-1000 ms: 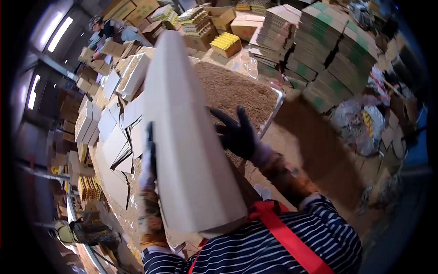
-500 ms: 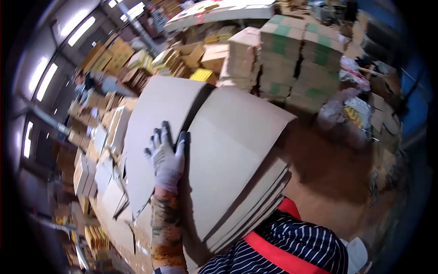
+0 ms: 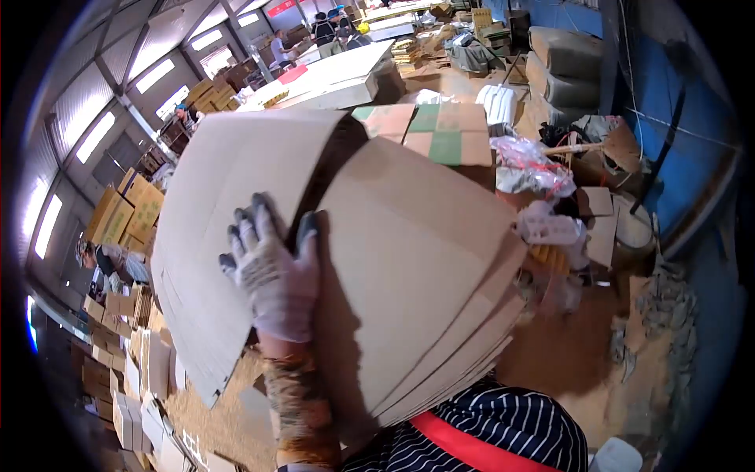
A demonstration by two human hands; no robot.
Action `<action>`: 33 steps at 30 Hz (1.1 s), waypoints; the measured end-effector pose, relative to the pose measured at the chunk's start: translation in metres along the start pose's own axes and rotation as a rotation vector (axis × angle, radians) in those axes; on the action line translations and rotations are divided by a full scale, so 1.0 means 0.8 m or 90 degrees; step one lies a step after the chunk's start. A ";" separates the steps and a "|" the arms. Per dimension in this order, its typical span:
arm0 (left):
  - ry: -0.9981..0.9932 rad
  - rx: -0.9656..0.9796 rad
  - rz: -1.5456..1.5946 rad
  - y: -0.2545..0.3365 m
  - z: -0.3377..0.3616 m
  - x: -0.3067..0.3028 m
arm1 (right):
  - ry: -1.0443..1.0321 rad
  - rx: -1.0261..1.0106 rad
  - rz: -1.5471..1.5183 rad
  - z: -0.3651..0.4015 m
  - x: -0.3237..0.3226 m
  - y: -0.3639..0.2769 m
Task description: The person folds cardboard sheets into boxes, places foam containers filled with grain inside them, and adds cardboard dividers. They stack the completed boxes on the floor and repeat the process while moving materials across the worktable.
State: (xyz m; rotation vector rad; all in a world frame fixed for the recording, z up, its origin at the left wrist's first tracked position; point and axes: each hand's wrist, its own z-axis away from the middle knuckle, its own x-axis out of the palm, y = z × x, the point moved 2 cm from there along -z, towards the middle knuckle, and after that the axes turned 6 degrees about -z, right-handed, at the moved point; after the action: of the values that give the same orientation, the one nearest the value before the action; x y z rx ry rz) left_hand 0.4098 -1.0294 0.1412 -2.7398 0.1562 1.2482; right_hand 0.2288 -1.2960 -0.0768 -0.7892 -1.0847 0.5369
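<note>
My left hand [image 3: 275, 271], in a white knit glove with grey fingertips, lies palm down with fingers spread on stacked flat cardboard sheets. Its palm rests near the dark gap between the left cardboard sheets [image 3: 236, 165] and the right cardboard sheets [image 3: 417, 236], with the thumb reaching toward that gap. Several layers of the right stack fan out along its lower edge, against my striped clothing [image 3: 511, 417]. A patterned sleeve [image 3: 303, 409] covers my left forearm. My right hand is out of view.
Boxes with green tape [image 3: 446, 148] stand just beyond the sheets. Plastic bags [image 3: 543, 169] and scraps lie to the right, near a blue wall [image 3: 668, 94]. A large pale table [image 3: 330, 75] is farther back. People [image 3: 118, 259] are at the left and in the distance.
The view has tilted up and shows more of the far room. My left hand has stayed spread on the cardboard sheets, which now hide more of the taped boxes.
</note>
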 end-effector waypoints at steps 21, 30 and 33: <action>-0.583 0.378 0.201 0.627 -0.254 0.322 | 0.349 -0.118 0.103 -0.263 -0.300 -0.332; -0.218 0.633 0.355 0.550 -0.299 0.498 | 0.444 -0.118 0.101 -0.214 -0.284 -0.317; -0.204 0.620 0.382 0.562 -0.288 0.497 | 0.475 -0.127 0.093 -0.190 -0.269 -0.308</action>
State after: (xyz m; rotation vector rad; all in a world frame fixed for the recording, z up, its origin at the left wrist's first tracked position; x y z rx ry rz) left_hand 0.7751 -1.5255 -0.0420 -1.6646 1.2361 1.2213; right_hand 0.2885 -1.6501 -0.0430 -1.1310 -0.3916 0.2140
